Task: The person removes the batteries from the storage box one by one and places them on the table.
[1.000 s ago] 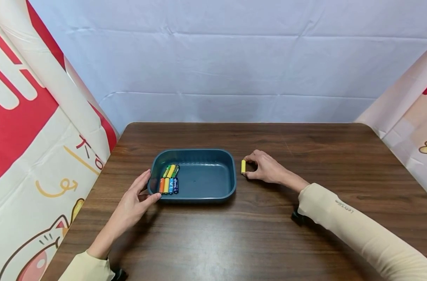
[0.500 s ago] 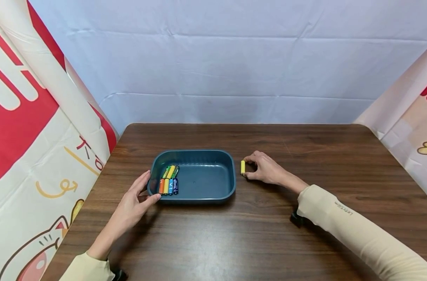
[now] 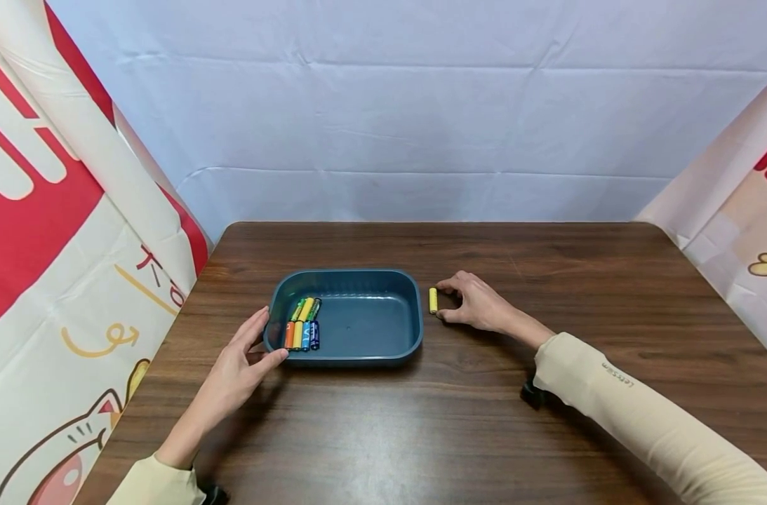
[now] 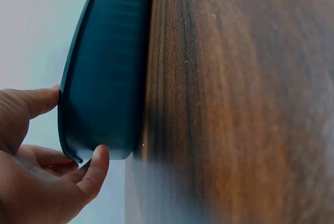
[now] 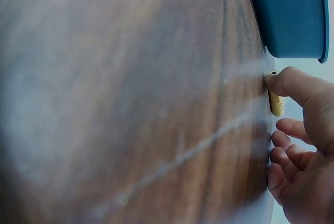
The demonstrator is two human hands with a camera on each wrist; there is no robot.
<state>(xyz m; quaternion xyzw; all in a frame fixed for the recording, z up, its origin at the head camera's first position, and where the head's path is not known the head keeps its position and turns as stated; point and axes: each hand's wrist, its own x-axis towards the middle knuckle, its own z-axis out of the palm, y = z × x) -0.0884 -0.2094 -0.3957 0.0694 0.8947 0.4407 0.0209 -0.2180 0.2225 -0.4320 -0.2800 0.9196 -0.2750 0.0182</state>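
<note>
Dark wooden table (image 3: 459, 435), creased pale blue backdrop cloth (image 3: 415, 105); red-and-cream cartoon banners (image 3: 48, 231) either side

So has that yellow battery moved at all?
Yes. The yellow battery has shifted slightly left, closer to the tray, with the right hand at it.

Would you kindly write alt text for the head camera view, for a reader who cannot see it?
A person's right hand reaches for a yellow battery lying on a wooden table, just right of a blue tray. Their left hand holds the tray's left end, where several coloured batteries lie.
</note>
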